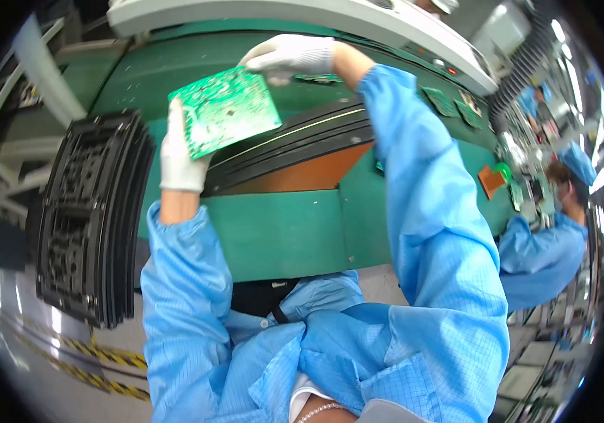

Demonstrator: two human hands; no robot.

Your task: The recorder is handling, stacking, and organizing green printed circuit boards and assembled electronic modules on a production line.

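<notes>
A green circuit board (pixel 230 111) is held up and tilted over the far left of the bench, its crowded side facing me. My left hand (pixel 182 158), in a white glove, grips its left edge, with the thumb along the near face. My gloved right hand (pixel 293 56) reaches across to the far right corner and has its fingers closed on it; the fingertips are partly hidden there. Behind the right wrist lies another green board (pixel 318 78), mostly covered. Below the held board runs a black rail (pixel 295 141).
Black slotted carrier plates (pixel 80 218) stand stacked at the left. Overhead crosses a white machine beam (pixel 302 15). More green boards (pixel 441 102) lie at the far right. A co-worker in blue (pixel 545 247) sits to the right. The green bench top (pixel 273 229) lies nearest me.
</notes>
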